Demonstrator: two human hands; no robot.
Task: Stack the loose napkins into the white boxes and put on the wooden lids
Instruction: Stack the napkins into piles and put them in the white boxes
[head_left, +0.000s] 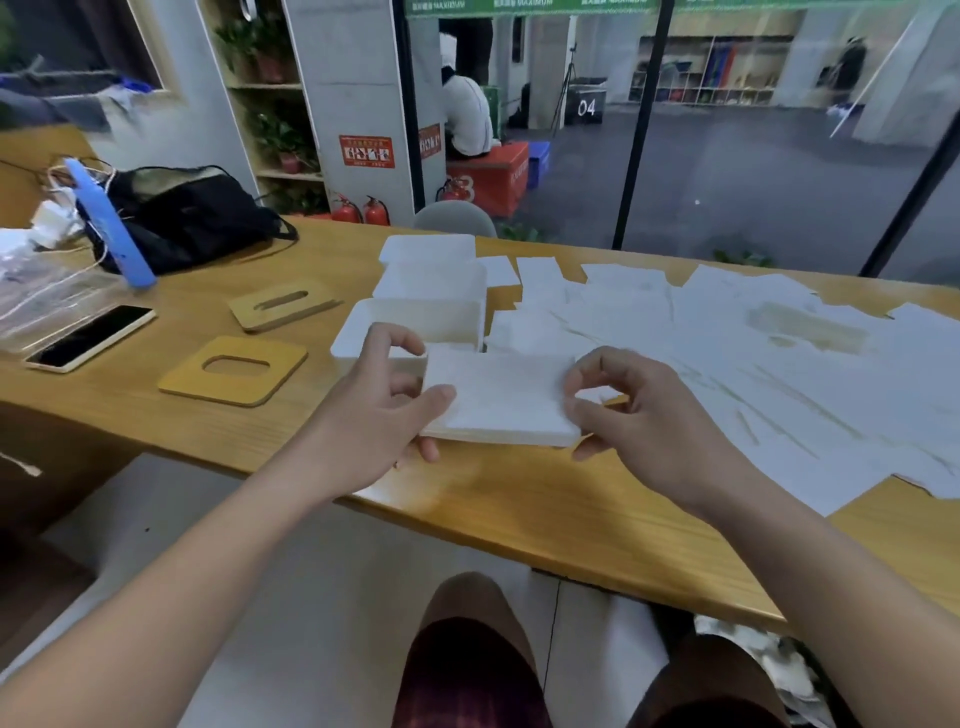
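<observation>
I hold a napkin stack just above the table edge, left hand and right hand pinching opposite ends. The nearest white box lies just beyond, nearer my left.

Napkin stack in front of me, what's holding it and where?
Both hands hold the napkin stack: the left hand pinches its left edge, thumb on top, and the right hand grips its right edge.

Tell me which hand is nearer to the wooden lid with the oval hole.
Left. The left hand grips the napkin stack just right of that lid; the right hand holds the stack's far side.
</observation>
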